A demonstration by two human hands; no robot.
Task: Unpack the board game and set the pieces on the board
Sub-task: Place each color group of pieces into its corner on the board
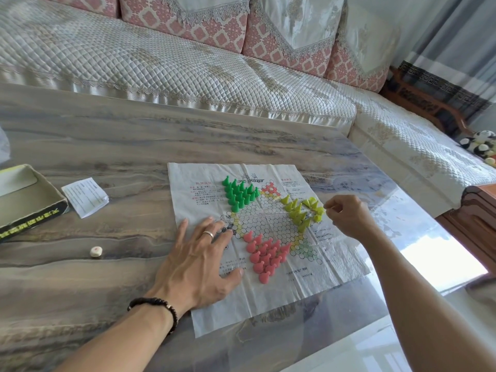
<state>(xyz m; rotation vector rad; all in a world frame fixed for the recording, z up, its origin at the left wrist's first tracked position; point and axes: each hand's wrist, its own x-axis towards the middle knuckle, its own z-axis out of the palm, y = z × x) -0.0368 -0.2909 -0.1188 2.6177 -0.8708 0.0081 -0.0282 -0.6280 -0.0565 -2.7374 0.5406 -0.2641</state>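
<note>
Far left there's the open game box (pixel 25 200), then a folded paper slip (pixel 86 196) and a small die (pixel 95 251) on the table (pixel 107 146). Left hand (pixel 198 261) lies flat, fingers spread, pressing the paper board (pixel 268 299) down at its left edge. Just past its fingertips are the green pieces (pixel 239 194), with the pink pieces (pixel 265 257) right beside its thumb. Right hand (pixel 346 214) has curled fingers, pinching at the yellow pieces (pixel 303 210) by their right edge; can't tell if it's actually holding 1.
</note>
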